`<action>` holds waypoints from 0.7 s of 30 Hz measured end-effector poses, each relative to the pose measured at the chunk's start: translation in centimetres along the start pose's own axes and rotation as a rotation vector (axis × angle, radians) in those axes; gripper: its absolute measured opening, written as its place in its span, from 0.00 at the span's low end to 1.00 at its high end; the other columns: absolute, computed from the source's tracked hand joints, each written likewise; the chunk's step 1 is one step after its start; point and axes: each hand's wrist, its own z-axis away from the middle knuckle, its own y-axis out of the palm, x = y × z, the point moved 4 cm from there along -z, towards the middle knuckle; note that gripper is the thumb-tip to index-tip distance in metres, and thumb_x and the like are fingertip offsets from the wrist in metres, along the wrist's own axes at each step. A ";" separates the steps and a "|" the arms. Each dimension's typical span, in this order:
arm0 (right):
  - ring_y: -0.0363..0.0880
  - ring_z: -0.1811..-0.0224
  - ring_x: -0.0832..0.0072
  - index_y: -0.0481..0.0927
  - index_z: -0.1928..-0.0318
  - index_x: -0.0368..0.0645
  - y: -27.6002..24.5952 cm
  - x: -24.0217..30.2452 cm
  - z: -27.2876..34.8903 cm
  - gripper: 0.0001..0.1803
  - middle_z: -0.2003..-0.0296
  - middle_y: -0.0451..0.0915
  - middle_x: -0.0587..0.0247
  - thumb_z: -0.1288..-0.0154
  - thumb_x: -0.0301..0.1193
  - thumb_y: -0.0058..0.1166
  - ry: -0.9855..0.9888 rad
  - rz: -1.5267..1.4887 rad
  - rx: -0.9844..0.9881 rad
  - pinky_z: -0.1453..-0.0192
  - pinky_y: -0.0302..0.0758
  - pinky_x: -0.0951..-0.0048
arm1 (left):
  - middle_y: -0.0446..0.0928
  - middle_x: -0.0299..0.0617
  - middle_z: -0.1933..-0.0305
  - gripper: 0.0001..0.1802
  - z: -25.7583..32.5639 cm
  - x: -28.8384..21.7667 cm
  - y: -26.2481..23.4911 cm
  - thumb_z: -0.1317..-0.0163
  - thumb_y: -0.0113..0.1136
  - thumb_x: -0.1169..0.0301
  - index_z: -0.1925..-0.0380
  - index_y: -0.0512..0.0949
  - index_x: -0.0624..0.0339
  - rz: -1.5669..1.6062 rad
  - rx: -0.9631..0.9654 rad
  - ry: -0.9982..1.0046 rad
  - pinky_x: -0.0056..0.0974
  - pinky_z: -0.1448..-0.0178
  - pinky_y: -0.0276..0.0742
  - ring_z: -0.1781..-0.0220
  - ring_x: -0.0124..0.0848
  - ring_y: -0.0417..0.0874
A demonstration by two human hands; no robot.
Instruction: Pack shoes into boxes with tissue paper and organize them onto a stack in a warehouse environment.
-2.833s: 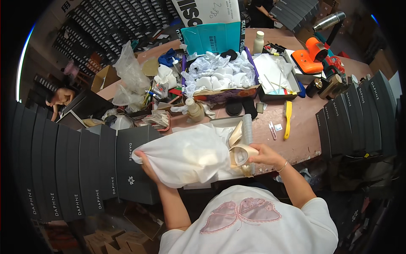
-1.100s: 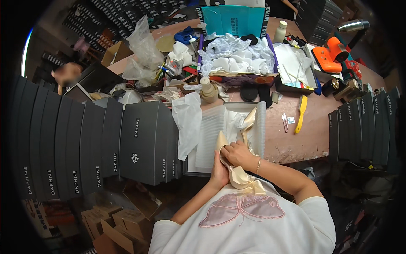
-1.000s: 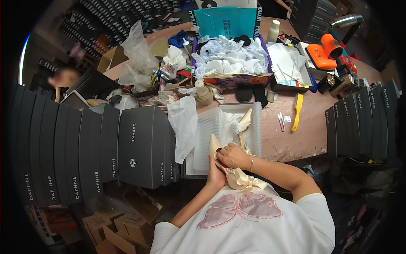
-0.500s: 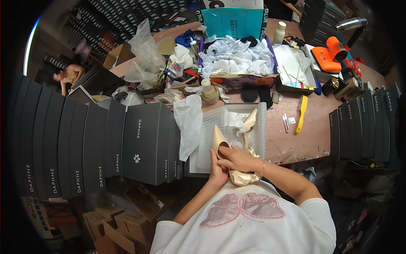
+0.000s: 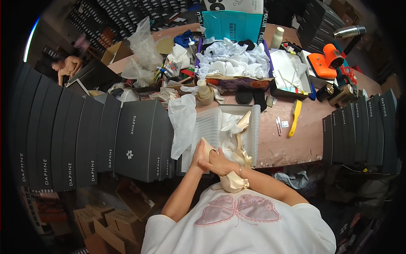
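Note:
A cream pointed-toe shoe (image 5: 233, 182) with a bow at its heel end is held between my hands, close to my shirt. My left hand (image 5: 197, 158) wraps round the toe end from the left. My right hand (image 5: 220, 163) reaches over the shoe, its fingertips at the opening and partly hidden. Just beyond, a matching cream shoe (image 5: 242, 123) lies with white tissue in an open shoebox (image 5: 237, 106). Ribbed translucent packing sheet (image 5: 207, 123) spreads over the box's left side, beside a hanging piece of white paper (image 5: 182, 122).
Dark shoeboxes (image 5: 137, 142) stand in rows at left and right (image 5: 359, 131). On the table lie a yellow-handled brush (image 5: 295, 118), small snips (image 5: 278, 126) and a bottle (image 5: 205, 92). Farther back are a purple box of white padding (image 5: 232, 63) and an orange device (image 5: 323, 63).
Both hands have brought the shoe toward me and left, its toe now mostly covered by my hands. My left hand has slid up round the toe. The whole view has shifted slightly.

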 end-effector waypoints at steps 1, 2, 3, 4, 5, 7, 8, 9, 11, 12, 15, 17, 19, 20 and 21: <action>0.65 0.46 0.41 0.70 0.48 0.29 0.9 0.3 -0.5 0.43 0.54 0.70 0.33 0.32 0.62 0.27 -0.023 -0.049 -0.051 0.35 0.52 0.45 | 0.73 0.42 0.63 0.29 0.3 -0.6 -0.3 0.33 0.46 0.45 0.45 0.62 0.55 -0.028 -0.010 0.027 0.42 0.58 0.79 0.62 0.35 0.78; 0.65 0.45 0.41 0.71 0.49 0.28 1.3 0.3 -0.6 0.43 0.54 0.70 0.32 0.32 0.62 0.26 -0.045 -0.098 -0.104 0.35 0.54 0.46 | 0.72 0.41 0.64 0.28 0.6 -1.4 -0.5 0.33 0.47 0.45 0.46 0.62 0.55 -0.057 -0.019 0.054 0.42 0.59 0.79 0.63 0.34 0.78; 0.68 0.48 0.44 0.67 0.44 0.30 0.0 1.9 -0.7 0.41 0.55 0.72 0.36 0.32 0.60 0.29 -0.013 -0.075 0.008 0.49 0.62 0.48 | 0.72 0.45 0.60 0.29 1.1 -1.8 -1.3 0.35 0.51 0.45 0.43 0.62 0.50 -0.040 0.011 0.029 0.43 0.56 0.79 0.61 0.38 0.78; 0.68 0.48 0.44 0.67 0.44 0.30 -0.2 2.3 -0.4 0.40 0.54 0.72 0.36 0.32 0.60 0.29 0.038 -0.118 0.091 0.47 0.62 0.49 | 0.72 0.45 0.60 0.29 1.5 -1.3 -1.9 0.35 0.50 0.45 0.42 0.62 0.51 -0.037 -0.018 0.059 0.43 0.57 0.79 0.62 0.37 0.78; 0.67 0.48 0.44 0.66 0.43 0.30 -0.7 2.2 -0.4 0.40 0.53 0.71 0.35 0.32 0.59 0.30 0.080 -0.151 0.165 0.46 0.62 0.49 | 0.72 0.45 0.60 0.30 1.3 -1.1 -2.0 0.34 0.50 0.46 0.42 0.61 0.52 -0.037 -0.037 0.101 0.43 0.57 0.79 0.62 0.37 0.78; 0.67 0.46 0.43 0.66 0.44 0.29 -2.5 3.1 0.3 0.41 0.51 0.68 0.32 0.32 0.59 0.31 0.087 -0.154 0.237 0.43 0.61 0.49 | 0.73 0.45 0.59 0.30 1.4 -1.8 -0.7 0.33 0.49 0.47 0.41 0.61 0.54 -0.086 -0.023 0.173 0.43 0.58 0.80 0.63 0.35 0.78; 0.66 0.46 0.43 0.67 0.44 0.28 -2.8 3.1 0.5 0.41 0.51 0.68 0.32 0.31 0.59 0.31 -0.034 -0.225 0.152 0.41 0.60 0.50 | 0.73 0.46 0.59 0.30 1.7 -2.1 0.1 0.33 0.48 0.47 0.41 0.61 0.54 -0.093 0.023 0.174 0.43 0.57 0.80 0.63 0.35 0.78; 0.66 0.46 0.44 0.67 0.45 0.27 -2.7 2.7 1.1 0.41 0.52 0.69 0.32 0.31 0.59 0.31 -0.149 -0.298 0.062 0.40 0.59 0.50 | 0.73 0.46 0.59 0.30 2.0 -2.4 1.0 0.33 0.48 0.47 0.40 0.61 0.54 -0.103 0.072 0.168 0.43 0.57 0.80 0.62 0.36 0.78; 0.65 0.45 0.44 0.67 0.46 0.25 -2.1 2.5 3.2 0.41 0.52 0.69 0.32 0.31 0.59 0.31 -0.260 -0.381 0.016 0.36 0.55 0.50 | 0.73 0.46 0.58 0.29 2.4 -2.8 1.1 0.32 0.47 0.47 0.40 0.62 0.53 -0.128 0.106 0.160 0.42 0.56 0.80 0.61 0.36 0.78; 0.65 0.44 0.44 0.68 0.46 0.25 -2.1 2.5 5.0 0.42 0.52 0.69 0.32 0.31 0.59 0.31 -0.249 -0.385 0.054 0.34 0.53 0.50 | 0.73 0.46 0.58 0.29 2.6 -2.8 1.0 0.32 0.47 0.48 0.40 0.62 0.53 -0.141 0.103 0.153 0.42 0.56 0.80 0.61 0.36 0.78; 0.64 0.44 0.44 0.67 0.46 0.25 -3.0 2.5 3.4 0.42 0.52 0.69 0.33 0.31 0.59 0.31 -0.131 -0.064 0.127 0.30 0.46 0.50 | 0.73 0.46 0.57 0.29 2.1 -0.9 1.1 0.31 0.45 0.49 0.38 0.61 0.54 -0.026 0.075 0.108 0.39 0.57 0.80 0.61 0.34 0.79; 0.64 0.43 0.44 0.66 0.45 0.25 -3.7 2.8 1.4 0.41 0.51 0.68 0.33 0.31 0.58 0.30 -0.032 0.065 0.177 0.29 0.46 0.48 | 0.73 0.47 0.57 0.29 1.7 -1.0 1.7 0.31 0.45 0.49 0.37 0.60 0.54 0.076 0.040 0.085 0.38 0.56 0.80 0.62 0.34 0.79; 0.65 0.44 0.44 0.67 0.45 0.26 -2.7 1.9 1.3 0.40 0.52 0.69 0.34 0.30 0.57 0.30 -0.088 -0.060 0.144 0.30 0.48 0.49 | 0.73 0.47 0.57 0.29 2.0 -1.7 1.8 0.31 0.45 0.49 0.37 0.60 0.54 -0.031 0.086 0.086 0.39 0.56 0.80 0.62 0.35 0.80; 0.65 0.44 0.44 0.67 0.45 0.26 -2.6 1.5 1.3 0.39 0.52 0.69 0.34 0.30 0.56 0.30 -0.116 -0.123 0.126 0.30 0.49 0.50 | 0.74 0.48 0.57 0.30 2.1 -1.8 1.8 0.31 0.45 0.49 0.37 0.59 0.53 -0.085 0.109 0.086 0.39 0.56 0.80 0.62 0.35 0.80; 0.65 0.43 0.46 0.67 0.45 0.26 -2.8 1.9 2.1 0.39 0.51 0.69 0.35 0.29 0.55 0.30 -0.129 -0.164 0.202 0.31 0.51 0.51 | 0.74 0.48 0.57 0.30 2.3 -0.8 1.3 0.31 0.45 0.47 0.37 0.59 0.52 -0.085 0.118 0.060 0.41 0.56 0.80 0.61 0.36 0.80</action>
